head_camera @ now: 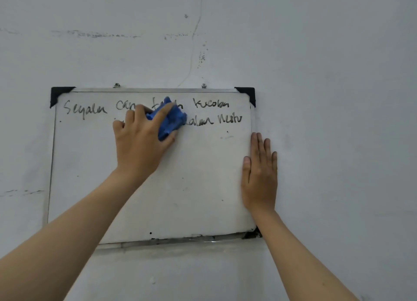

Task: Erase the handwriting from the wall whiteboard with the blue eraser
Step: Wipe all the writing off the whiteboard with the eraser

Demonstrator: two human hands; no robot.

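Observation:
A white whiteboard point(194, 187) with a metal frame and black corner caps hangs on the wall. Two lines of black handwriting point(212, 111) run across its top. My left hand point(140, 142) grips the blue eraser point(171, 120) and presses it on the board over the middle of the writing, hiding some letters. My right hand point(259, 174) lies flat with fingers together on the board's right edge, partly on the wall.
The grey-white wall point(338, 97) around the board has scuffs and a thin crack or wire point(194, 41) running up from the board's top edge. Two screws point(116, 85) hold the board at the top. The lower right corner cap point(252, 234) looks broken.

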